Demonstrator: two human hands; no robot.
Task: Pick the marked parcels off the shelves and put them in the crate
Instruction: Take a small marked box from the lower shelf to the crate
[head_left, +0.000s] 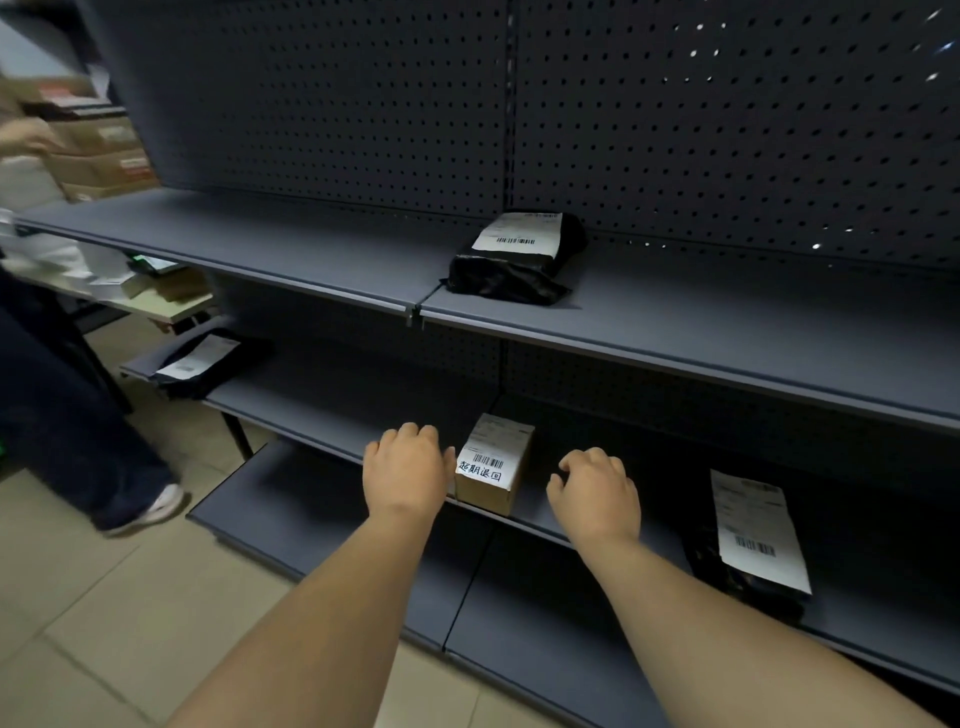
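A small cardboard box (493, 465) with a white barcode label and handwritten black characters stands on the middle shelf (311, 410). My left hand (408, 467) is right beside the box's left side, fingers loosely curled, its fingertips at or almost at the box. My right hand (595, 491) hovers a little to the right of the box, fingers loosely curled, holding nothing. A black poly parcel (517, 257) with a white label lies on the upper shelf. Another black parcel (753, 540) with a long label lies at the right on the middle shelf. No crate is in view.
A dark parcel (202, 364) with a label lies at the left end of the middle shelf. A person in dark trousers and a white shoe (150, 506) stands at the left on the tiled floor. Cardboard boxes (104, 156) are stacked at the back left.
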